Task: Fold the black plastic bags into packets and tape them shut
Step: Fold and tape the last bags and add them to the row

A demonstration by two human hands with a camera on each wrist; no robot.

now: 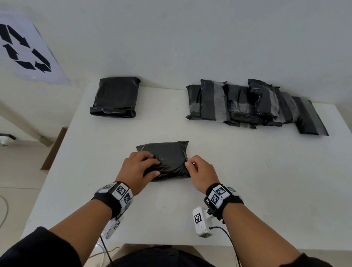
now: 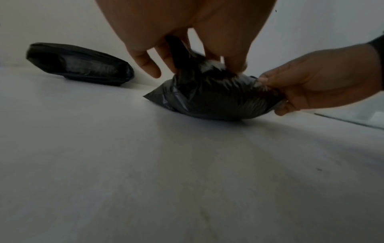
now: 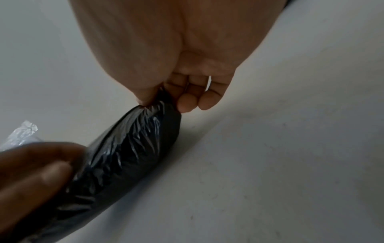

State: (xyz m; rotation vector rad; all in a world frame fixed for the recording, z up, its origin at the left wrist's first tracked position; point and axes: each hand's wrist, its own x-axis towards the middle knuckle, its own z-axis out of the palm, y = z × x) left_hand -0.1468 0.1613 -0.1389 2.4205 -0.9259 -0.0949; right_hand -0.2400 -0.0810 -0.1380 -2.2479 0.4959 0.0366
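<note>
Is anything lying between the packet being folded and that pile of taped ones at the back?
Nothing visible. Both hands, left and right, hold the packet, and only bare table lies between it and the taped pile at the back right.

The left hand (image 1: 138, 168) covers the near left part of the black packet (image 1: 170, 157) on the table. In the right wrist view that hand (image 3: 31, 177) is blurred and cut off by the frame's left edge. The taped packets (image 1: 253, 105) behind the black packet overlap, so their count stays unclear.

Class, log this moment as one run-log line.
stage: folding | left hand: presses black bag | right hand: pinches bag's right edge | tape: none seen on it | taped packets: far right
</note>
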